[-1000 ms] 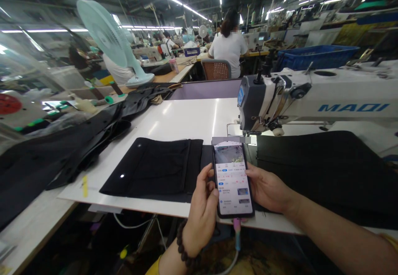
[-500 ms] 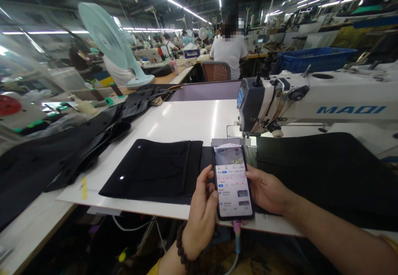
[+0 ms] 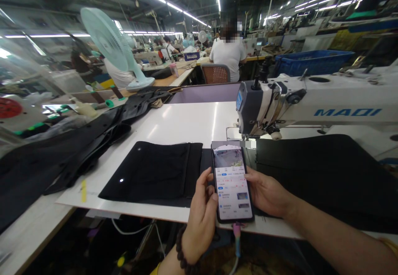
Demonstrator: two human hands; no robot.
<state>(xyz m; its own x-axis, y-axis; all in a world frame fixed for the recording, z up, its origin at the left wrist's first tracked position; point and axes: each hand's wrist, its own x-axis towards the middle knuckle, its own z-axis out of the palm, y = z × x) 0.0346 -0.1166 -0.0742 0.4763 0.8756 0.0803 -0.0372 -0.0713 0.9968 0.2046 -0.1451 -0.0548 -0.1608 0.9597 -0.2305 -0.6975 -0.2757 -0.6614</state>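
A lit smartphone point(image 3: 234, 183) is held upright between both hands at the table's front edge, with a charging cable point(image 3: 237, 242) plugged into its bottom end. My left hand point(image 3: 203, 217), a beaded bracelet at the wrist, grips the phone's left side. On the opposite side, my right hand point(image 3: 269, 192) holds the edge, thumb beside the screen. Its other fingers are partly hidden behind the phone. Black fabric with two shiny round spots point(image 3: 155, 171) lies flat to the left. Another black fabric piece point(image 3: 323, 175) spreads to the right, partly under my right forearm.
A sewing machine point(image 3: 298, 100) stands behind the phone on the white tabletop point(image 3: 183, 121). Dark garments point(image 3: 77, 142) are heaped along the left. A pale green fan point(image 3: 108, 42) stands beyond them. A person in white point(image 3: 228, 55) sits ahead, near a blue bin point(image 3: 314, 61).
The picture on the phone's screen has changed slightly. Both hands keep their hold, and the view has shifted a little.
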